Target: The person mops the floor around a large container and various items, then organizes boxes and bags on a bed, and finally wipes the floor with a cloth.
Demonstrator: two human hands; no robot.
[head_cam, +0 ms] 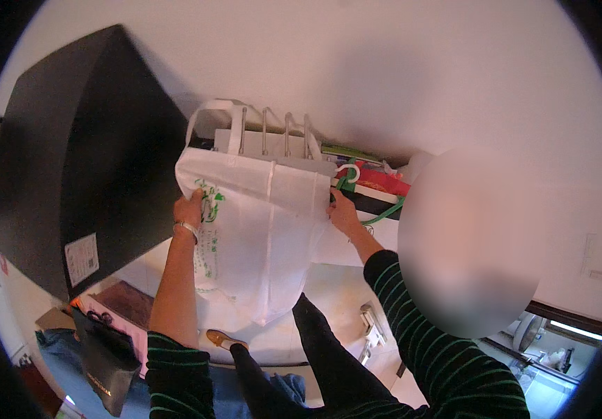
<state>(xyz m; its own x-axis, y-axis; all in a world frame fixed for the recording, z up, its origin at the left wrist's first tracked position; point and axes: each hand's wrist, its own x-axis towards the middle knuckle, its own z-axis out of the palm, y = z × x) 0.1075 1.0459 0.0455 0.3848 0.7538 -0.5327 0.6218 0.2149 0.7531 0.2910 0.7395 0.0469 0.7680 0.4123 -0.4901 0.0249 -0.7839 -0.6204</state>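
Observation:
A white fabric tote bag (259, 230) with green print hangs upright before me, its handles up. My left hand (190, 209) grips its left side edge. At the upper right side edge of the bag is my right hand (341, 209), with fingers curled at the fabric. Several metal rods (264, 131) rise behind the bag's mouth, near a grey panel. A white hook (352, 172) sticks out at the bag's upper right corner. What the bag holds is hidden.
A large black box (123, 157) bearing a label stands at the left. Red packaging (374, 178) and a green strap (384, 212) lie behind my right hand. Lower left are a black paper bag (104, 361) and blue cloth (60, 351). A white metal object (371, 327) is on the floor.

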